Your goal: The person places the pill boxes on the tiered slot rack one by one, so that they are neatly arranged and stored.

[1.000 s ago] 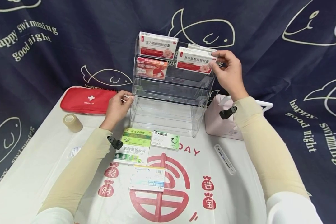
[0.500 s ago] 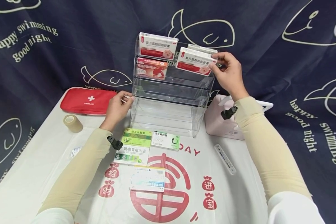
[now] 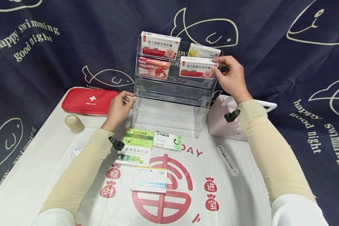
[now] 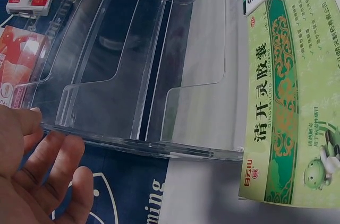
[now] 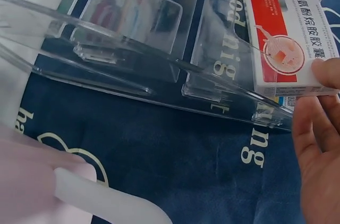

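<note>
In the head view a clear acrylic display rack point(image 3: 169, 113) with stepped tiers stands on the table. My right hand point(image 3: 231, 77) pinches a red-and-white medicine box point(image 3: 197, 71) by its right end, thumb in front. The box is upright at the second tier's right side, its lower part behind the clear front lip. My left hand point(image 3: 119, 110) holds the rack's left side edge, thumb and curled fingers about it. A matching medicine box point(image 3: 159, 47) and a yellow-white box point(image 3: 204, 51) stand on the top tier. An orange-red box point(image 3: 153, 69) is on the second tier's left.
Before the rack lie a green box point(image 3: 138, 138), a green-white box point(image 3: 167, 141) and more flat boxes. A red first-aid pouch point(image 3: 87, 101) and tan tape roll point(image 3: 74, 123) are left. A pink container point(image 3: 225, 122) and white strip thermometer point(image 3: 227, 160) are right.
My right hand has lowered the red-and-white box toward the second tier and brought it more level, uncovering the yellow-white box behind. My left hand has stayed at the rack's edge.
</note>
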Motion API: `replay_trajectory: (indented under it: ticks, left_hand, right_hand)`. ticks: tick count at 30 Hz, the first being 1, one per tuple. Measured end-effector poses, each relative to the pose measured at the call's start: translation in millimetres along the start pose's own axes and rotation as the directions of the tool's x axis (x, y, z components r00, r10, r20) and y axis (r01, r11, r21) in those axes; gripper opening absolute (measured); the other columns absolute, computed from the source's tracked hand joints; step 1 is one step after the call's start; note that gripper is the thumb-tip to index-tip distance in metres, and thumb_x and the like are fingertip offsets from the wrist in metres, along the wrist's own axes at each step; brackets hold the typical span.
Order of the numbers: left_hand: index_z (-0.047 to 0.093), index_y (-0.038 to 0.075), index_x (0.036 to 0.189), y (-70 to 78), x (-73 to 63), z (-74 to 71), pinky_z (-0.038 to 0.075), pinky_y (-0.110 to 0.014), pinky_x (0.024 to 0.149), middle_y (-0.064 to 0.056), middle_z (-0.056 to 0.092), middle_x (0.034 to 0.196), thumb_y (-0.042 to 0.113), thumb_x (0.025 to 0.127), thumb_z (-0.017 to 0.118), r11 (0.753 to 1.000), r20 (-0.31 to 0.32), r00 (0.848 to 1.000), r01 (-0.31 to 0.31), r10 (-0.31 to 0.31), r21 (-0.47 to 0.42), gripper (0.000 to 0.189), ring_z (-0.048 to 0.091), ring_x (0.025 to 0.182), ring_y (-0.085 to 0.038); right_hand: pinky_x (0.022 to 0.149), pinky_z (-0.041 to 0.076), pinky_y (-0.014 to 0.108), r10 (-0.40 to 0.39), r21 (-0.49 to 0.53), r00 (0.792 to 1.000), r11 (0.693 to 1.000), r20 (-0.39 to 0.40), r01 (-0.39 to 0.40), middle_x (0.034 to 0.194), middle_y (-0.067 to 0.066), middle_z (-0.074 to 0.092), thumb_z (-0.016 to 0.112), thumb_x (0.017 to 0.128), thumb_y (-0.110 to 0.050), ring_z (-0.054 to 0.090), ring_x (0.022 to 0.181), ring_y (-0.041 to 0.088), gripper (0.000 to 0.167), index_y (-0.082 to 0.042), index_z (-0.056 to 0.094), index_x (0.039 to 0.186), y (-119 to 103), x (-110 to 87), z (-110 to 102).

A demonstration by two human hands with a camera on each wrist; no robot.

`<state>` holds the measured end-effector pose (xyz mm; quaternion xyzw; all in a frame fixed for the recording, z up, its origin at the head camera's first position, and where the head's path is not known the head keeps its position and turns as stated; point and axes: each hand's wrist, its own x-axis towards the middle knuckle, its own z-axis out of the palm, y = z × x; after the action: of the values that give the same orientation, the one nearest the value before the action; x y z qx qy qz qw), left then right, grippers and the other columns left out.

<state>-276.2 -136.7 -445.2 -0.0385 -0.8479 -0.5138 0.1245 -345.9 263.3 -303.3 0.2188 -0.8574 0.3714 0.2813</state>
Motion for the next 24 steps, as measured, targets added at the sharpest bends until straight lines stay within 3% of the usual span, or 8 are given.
replay_trajectory:
  ticks: [4, 11, 17, 24]
  left_hand:
    - [0.066, 0.004, 0.115, 0.0, 0.0, -0.2, 0.048, -0.027, 0.065, -0.011, 0.068, 0.092, 0.025, 0.101, 0.067, 1.000, 0.004, 1.000, 0.002, -0.002, -0.004, 0.025, 0.067, 0.071, -0.023]
    - [0.066, 0.004, 0.115, 0.2, -0.1, -0.3, 0.048, -0.027, 0.065, -0.011, 0.068, 0.092, 0.025, 0.101, 0.066, 1.000, 0.003, 1.000, -0.003, 0.003, -0.004, 0.025, 0.067, 0.071, -0.023]
    - [0.066, 0.004, 0.115, 0.9, 0.0, -0.7, 0.048, -0.027, 0.065, -0.011, 0.068, 0.092, 0.025, 0.101, 0.066, 1.000, 0.002, 1.000, -0.004, 0.004, -0.005, 0.025, 0.068, 0.071, -0.024]
    - [0.066, 0.003, 0.115, 0.8, -1.0, -0.4, 0.049, -0.027, 0.065, -0.011, 0.068, 0.091, 0.025, 0.101, 0.067, 1.000, -0.002, 1.000, -0.004, 0.004, -0.004, 0.026, 0.068, 0.072, -0.024]
  right_hand:
    - [0.066, 0.042, 0.020, -0.067, -0.040, 0.997, 0.997, 0.026, 0.068, 0.105, 0.000, 0.066, 0.077, 0.089, -0.007, 0.064, 0.089, 0.009, 0.021, -0.011, 0.076, 0.110, 1.6, 0.2, -1.4]
    - [0.072, 0.035, 0.027, -0.160, -0.158, 0.982, 0.972, 0.096, 0.174, 0.093, 0.007, 0.064, 0.075, 0.091, -0.007, 0.056, 0.082, 0.022, 0.018, -0.009, 0.076, 0.109, 2.0, 2.3, -5.2]
    - [0.068, 0.034, 0.029, -0.095, -0.213, 0.984, 0.969, 0.149, 0.126, 0.081, 0.009, 0.057, 0.073, 0.094, -0.011, 0.049, 0.069, 0.016, 0.015, -0.009, 0.076, 0.109, -2.3, 1.9, -9.3]
    - [0.064, 0.034, 0.028, -0.014, -0.247, 0.978, 0.967, 0.209, 0.066, 0.079, 0.008, 0.057, 0.071, 0.096, -0.017, 0.046, 0.064, 0.015, 0.016, -0.012, 0.075, 0.111, -3.0, -0.2, -13.1]
